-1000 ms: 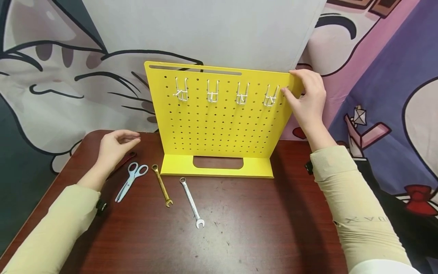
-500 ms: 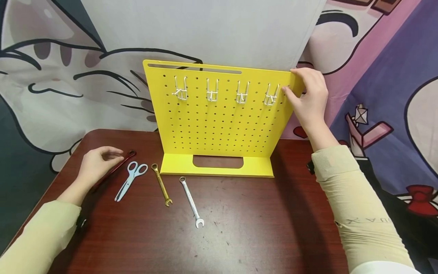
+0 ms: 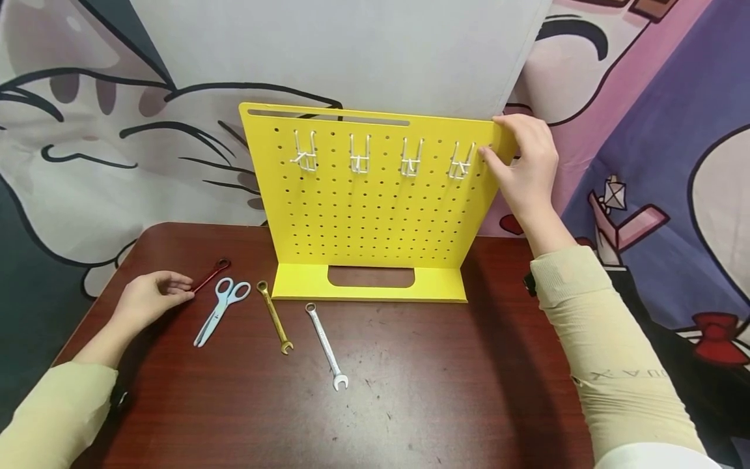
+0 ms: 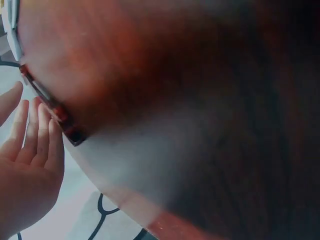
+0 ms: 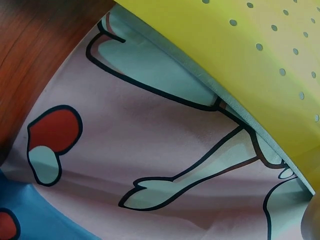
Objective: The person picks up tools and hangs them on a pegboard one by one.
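Note:
My left hand (image 3: 153, 298) is at the near end of a dark red wrench (image 3: 212, 273) lying on the table. In the left wrist view, my fingers (image 4: 33, 132) are extended alongside the wrench (image 4: 51, 104), with the thumb apart; whether they touch it is unclear. My right hand (image 3: 529, 166) grips the upper right edge of a yellow pegboard (image 3: 375, 215), thumb on the front face. White wire hooks (image 3: 360, 155) hang in a row across the board. Only a sliver of that hand shows in the right wrist view.
Light blue scissors (image 3: 221, 309), a gold wrench (image 3: 274, 318) and a silver wrench (image 3: 327, 346) lie between my left hand and the table's middle. The brown table (image 3: 445, 384) meets a cartoon-printed cloth (image 3: 193, 195) behind. A white panel (image 3: 351, 52) stands behind the board.
My left hand has moved left and toward me, down along the red wrench, uncovering its far ring end. The right hand keeps its grip on the pegboard.

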A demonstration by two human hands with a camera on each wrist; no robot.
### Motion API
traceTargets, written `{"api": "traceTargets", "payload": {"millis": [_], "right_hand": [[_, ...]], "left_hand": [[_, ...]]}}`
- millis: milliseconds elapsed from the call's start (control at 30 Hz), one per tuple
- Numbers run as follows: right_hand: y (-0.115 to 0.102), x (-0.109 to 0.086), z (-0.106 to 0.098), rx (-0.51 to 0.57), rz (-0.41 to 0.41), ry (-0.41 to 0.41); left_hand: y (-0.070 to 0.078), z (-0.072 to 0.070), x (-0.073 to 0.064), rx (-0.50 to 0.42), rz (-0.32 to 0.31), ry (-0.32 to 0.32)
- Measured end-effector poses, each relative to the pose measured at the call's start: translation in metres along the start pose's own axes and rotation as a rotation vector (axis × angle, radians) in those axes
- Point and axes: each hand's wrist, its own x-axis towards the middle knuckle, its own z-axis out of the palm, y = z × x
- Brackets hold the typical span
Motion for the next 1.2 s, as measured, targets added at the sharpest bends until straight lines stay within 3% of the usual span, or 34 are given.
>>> {"api": "traceTargets", "payload": {"millis": [500, 833, 1067, 1200], "right_hand": [[-0.0003, 0.0019, 0.0022, -0.002, 0.004, 0.000], [0.0004, 0.0029, 0.0024, -0.012, 0.004, -0.007], [0.0014, 0.0014, 0.0022, -0.009, 0.010, -0.008], [0.0021, 0.0001, 0.0021, -0.009, 0.009, -0.007]], "left_hand": [[-0.0018, 0.0083, 0.0032, 0.094, 0.004, 0.043], [-0.0036, 0.0085, 0.0037, -0.007, -0.046, 0.021], [-0.0064, 0.0033, 0.0047, -0.034, -0.132, -0.044], [-0.0052, 0.0002, 0.0059, 0.014, -0.120, -0.086]]}}
